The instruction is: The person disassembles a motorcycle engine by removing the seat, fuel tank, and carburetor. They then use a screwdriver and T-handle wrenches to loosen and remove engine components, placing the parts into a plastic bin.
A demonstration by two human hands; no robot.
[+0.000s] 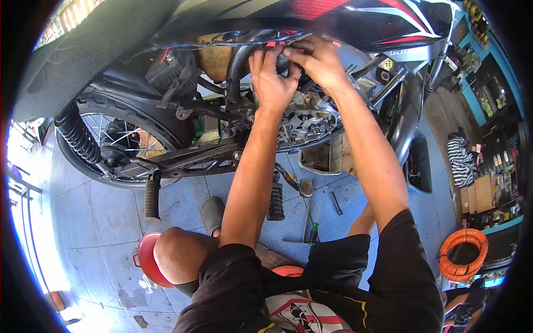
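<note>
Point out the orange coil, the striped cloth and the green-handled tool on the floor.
Orange coil [463, 273]: head view, lower band of the ring.
Striped cloth [459, 161]: head view, middle of the fabric.
Green-handled tool [314, 233]: head view, on its handle.

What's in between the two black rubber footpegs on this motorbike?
A foot in a grey clog on blue floor tiles, plus the left forearm crossing above, in the head view.

Lettering starting "M" on side panel, rest unclear.

We see open floor below the swingarm; frame tube and tank crowd the engine top.
</note>
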